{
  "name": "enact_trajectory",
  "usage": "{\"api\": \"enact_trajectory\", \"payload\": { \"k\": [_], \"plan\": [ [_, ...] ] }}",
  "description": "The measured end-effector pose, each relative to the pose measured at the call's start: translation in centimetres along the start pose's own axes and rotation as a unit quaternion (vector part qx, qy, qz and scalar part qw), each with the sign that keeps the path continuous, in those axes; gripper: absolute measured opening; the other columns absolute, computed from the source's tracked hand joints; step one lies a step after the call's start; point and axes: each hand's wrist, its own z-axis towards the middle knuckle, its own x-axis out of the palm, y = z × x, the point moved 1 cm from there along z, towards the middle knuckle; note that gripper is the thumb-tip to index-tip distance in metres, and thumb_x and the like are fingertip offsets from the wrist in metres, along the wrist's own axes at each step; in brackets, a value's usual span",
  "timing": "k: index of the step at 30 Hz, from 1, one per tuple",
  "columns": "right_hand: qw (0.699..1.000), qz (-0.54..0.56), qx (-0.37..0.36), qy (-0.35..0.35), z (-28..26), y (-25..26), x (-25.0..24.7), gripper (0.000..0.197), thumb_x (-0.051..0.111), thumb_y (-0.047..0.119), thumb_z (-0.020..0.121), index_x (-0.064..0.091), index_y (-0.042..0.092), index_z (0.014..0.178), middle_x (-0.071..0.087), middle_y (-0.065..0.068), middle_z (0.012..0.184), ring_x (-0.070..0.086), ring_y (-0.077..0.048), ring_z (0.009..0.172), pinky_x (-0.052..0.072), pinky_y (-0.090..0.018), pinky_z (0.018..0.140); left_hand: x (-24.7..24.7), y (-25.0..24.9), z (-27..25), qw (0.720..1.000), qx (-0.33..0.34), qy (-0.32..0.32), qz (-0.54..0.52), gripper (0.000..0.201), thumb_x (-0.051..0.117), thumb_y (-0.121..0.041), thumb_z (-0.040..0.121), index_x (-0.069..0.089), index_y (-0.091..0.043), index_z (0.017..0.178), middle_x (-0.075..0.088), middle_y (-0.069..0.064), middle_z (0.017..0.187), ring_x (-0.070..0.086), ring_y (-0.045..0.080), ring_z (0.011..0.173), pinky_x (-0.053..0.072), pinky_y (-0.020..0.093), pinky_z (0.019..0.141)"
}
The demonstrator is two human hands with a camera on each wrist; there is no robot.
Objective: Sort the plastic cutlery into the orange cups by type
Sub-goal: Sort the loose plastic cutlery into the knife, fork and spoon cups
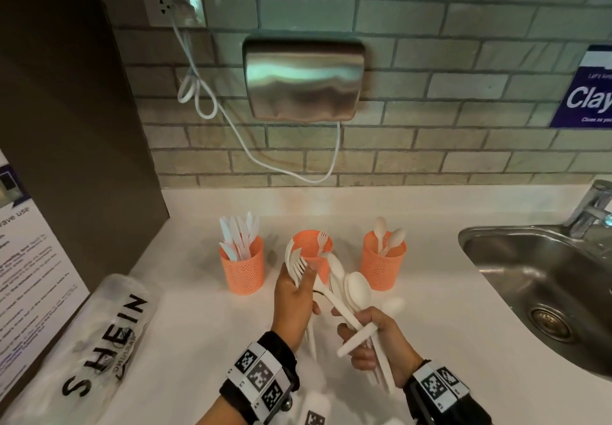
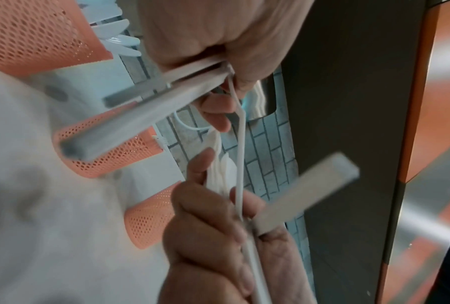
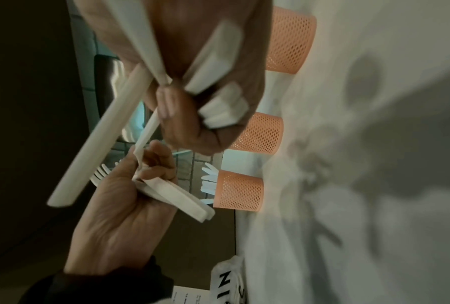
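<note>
Three orange mesh cups stand in a row on the white counter: the left cup (image 1: pixel 241 270) holds knives, the middle cup (image 1: pixel 313 249) a single fork, the right cup (image 1: pixel 384 267) spoons. In front of the middle cup, my left hand (image 1: pixel 299 292) grips a few white forks (image 1: pixel 296 267), tines up. Its thumb and forefinger also pinch a thin white handle (image 3: pixel 146 135) that runs over to my right hand (image 1: pixel 364 335). That hand grips a fanned bunch of spoons and other cutlery (image 1: pixel 356 288), bowls pointing at the cups. The wrist views show handle ends (image 2: pixel 120 133) sticking out of both fists.
A steel sink (image 1: pixel 490 242) with a faucet (image 1: pixel 592 209) lies to the right. A clear printed plastic bag (image 1: pixel 109 335) lies at the front left beside a dark cabinet wall (image 1: pixel 66 126). A hand dryer (image 1: pixel 303 81) with a looping cable hangs on the tiled wall.
</note>
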Motion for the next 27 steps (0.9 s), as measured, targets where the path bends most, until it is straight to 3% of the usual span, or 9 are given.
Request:
{"api": "enact_trajectory", "payload": {
  "k": [4, 6, 11, 13, 15, 19, 23, 25, 27],
  "plan": [
    [1.000, -0.018, 0.001, -0.015, 0.4, -0.2, 0.4, 0.032, 0.060, 0.021, 0.060, 0.056, 0.007, 0.089, 0.031, 0.003, 0.047, 0.025, -0.004, 0.028, 0.024, -0.013, 0.029, 0.5, 0.0, -0.7, 0.998, -0.023, 0.014, -0.056, 0.014, 0.049, -0.011, 0.094, 0.056, -0.008, 0.081, 0.054, 0.006, 0.063, 0.044, 0.005, 0.038, 0.033, 0.017, 0.035],
    [0.999, -0.027, -0.002, -0.019, 0.6, -0.3, 0.6, 0.023, 0.056, 0.021, 0.064, 0.050, 0.007, 0.081, 0.031, 0.003, 0.047, 0.024, -0.004, 0.029, 0.024, -0.014, 0.029, 0.9, -0.4, -0.9, 0.996, -0.026, 0.019, -0.085, 0.015, 0.046, -0.011, 0.095, 0.054, -0.007, 0.082, 0.056, 0.003, 0.059, 0.046, 0.008, 0.038, 0.035, 0.018, 0.037],
    [0.999, -0.051, -0.004, -0.018, 0.7, -0.4, 0.7, 0.027, 0.060, 0.021, 0.055, 0.047, 0.009, 0.074, 0.039, 0.001, 0.050, 0.036, -0.011, 0.039, 0.037, -0.021, 0.039, 0.6, -1.8, -0.4, 0.993, -0.009, -0.038, -0.111, 0.030, 0.039, -0.018, 0.099, 0.053, -0.015, 0.073, 0.045, -0.006, 0.041, 0.048, 0.006, 0.044, 0.043, 0.021, 0.058],
    [1.000, -0.016, -0.004, -0.015, 0.6, -0.4, 0.2, 0.031, 0.059, 0.017, 0.055, 0.051, 0.010, 0.085, 0.040, 0.000, 0.052, 0.038, -0.012, 0.042, 0.039, -0.023, 0.043, 0.0, -2.5, 0.3, 0.982, -0.027, -0.057, -0.179, 0.026, 0.036, -0.019, 0.100, 0.051, -0.015, 0.080, 0.039, -0.007, 0.040, 0.048, 0.010, 0.040, 0.049, 0.023, 0.051],
    [1.000, 0.016, 0.001, -0.010, 0.4, -0.4, -0.1, 0.035, 0.058, 0.013, 0.056, 0.052, 0.012, 0.091, 0.040, -0.001, 0.054, 0.036, -0.013, 0.043, 0.036, -0.025, 0.046, -0.9, -3.0, 1.0, 0.974, -0.034, -0.069, -0.211, 0.021, 0.034, -0.021, 0.100, 0.048, -0.015, 0.086, 0.035, -0.008, 0.041, 0.041, 0.008, 0.034, 0.044, 0.020, 0.039],
    [0.997, 0.070, 0.019, 0.005, -0.1, 0.1, -0.1, 0.033, 0.054, 0.005, 0.054, 0.056, 0.010, 0.087, 0.039, -0.003, 0.050, 0.039, -0.016, 0.040, 0.044, -0.027, 0.046, -2.0, -2.5, 1.8, 0.983, -0.061, -0.052, -0.163, 0.016, 0.041, -0.007, 0.095, 0.047, -0.021, 0.090, 0.030, -0.003, 0.052, 0.026, 0.002, 0.032, 0.022, 0.014, 0.031],
    [0.991, 0.117, 0.034, 0.052, -0.4, 0.4, -0.3, 0.039, 0.065, -0.001, 0.051, 0.061, 0.008, 0.088, 0.042, -0.004, 0.047, 0.041, -0.015, 0.034, 0.051, -0.030, 0.046, -2.2, -0.5, 1.7, 0.987, -0.123, 0.004, -0.107, 0.012, 0.047, -0.003, 0.091, 0.047, -0.013, 0.083, 0.031, -0.002, 0.052, 0.026, 0.003, 0.032, 0.022, 0.015, 0.032],
    [0.984, 0.141, 0.055, 0.095, -0.3, 0.5, -1.0, 0.034, 0.063, -0.001, 0.059, 0.064, 0.008, 0.092, 0.045, -0.004, 0.049, 0.043, -0.013, 0.033, 0.046, -0.025, 0.040, -2.2, 0.5, 1.3, 0.987, -0.142, 0.043, -0.064, 0.012, 0.050, -0.011, 0.092, 0.054, -0.008, 0.082, 0.030, -0.005, 0.047, 0.028, 0.005, 0.035, 0.023, 0.016, 0.034],
    [0.981, 0.137, 0.063, 0.125, -0.3, 0.6, -1.3, 0.029, 0.058, 0.002, 0.070, 0.065, 0.011, 0.097, 0.049, -0.002, 0.050, 0.047, -0.010, 0.035, 0.042, -0.021, 0.036, -2.2, 1.4, 1.1, 0.987, -0.143, 0.066, -0.011, 0.024, 0.051, -0.023, 0.093, 0.056, -0.007, 0.076, 0.031, -0.004, 0.046, 0.031, 0.008, 0.036, 0.028, 0.018, 0.037]
  ]
}}
